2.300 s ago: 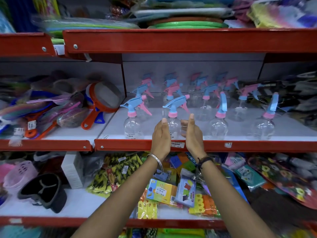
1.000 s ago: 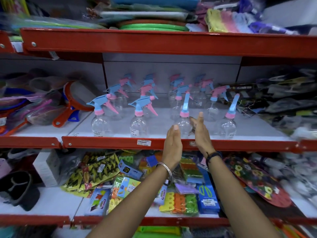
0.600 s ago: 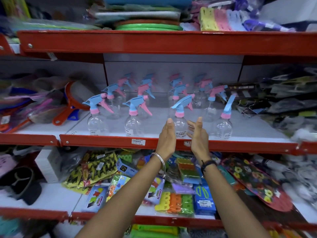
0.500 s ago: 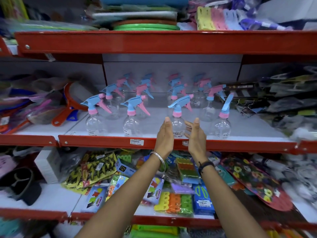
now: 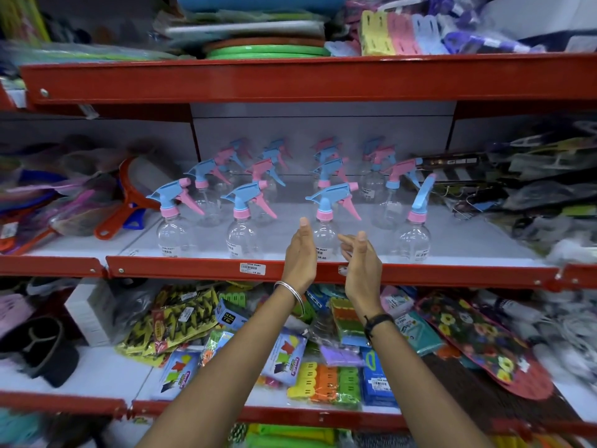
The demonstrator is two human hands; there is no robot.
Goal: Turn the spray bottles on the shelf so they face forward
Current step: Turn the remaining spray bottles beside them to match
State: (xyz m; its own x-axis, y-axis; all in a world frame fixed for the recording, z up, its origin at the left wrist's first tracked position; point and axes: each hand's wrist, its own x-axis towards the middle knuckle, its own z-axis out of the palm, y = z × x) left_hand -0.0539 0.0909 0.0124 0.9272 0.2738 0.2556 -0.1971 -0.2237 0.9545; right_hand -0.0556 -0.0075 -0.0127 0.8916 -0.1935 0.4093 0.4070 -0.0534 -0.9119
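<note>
— Quickly, hands?
— Left hand (image 5: 300, 253) is raised flat, fingers pressed together, just left of the third front-row bottle (image 5: 326, 234); contact cannot be told. Right hand (image 5: 361, 263) is held loosely spread just right of it, nothing gripped.
— Bottles?
— Four clear spray bottles are lined along the front of the white shelf (image 5: 468, 244), more rows behind. First bottle (image 5: 171, 231), second bottle (image 5: 242, 234) and the third are turned nozzle-left, pink triggers right. Fourth bottle (image 5: 415, 234) is turned differently, only its narrow blue head seen.
— Else?
— Price tag (image 5: 252, 268) is stuck on the red shelf edge.
</note>
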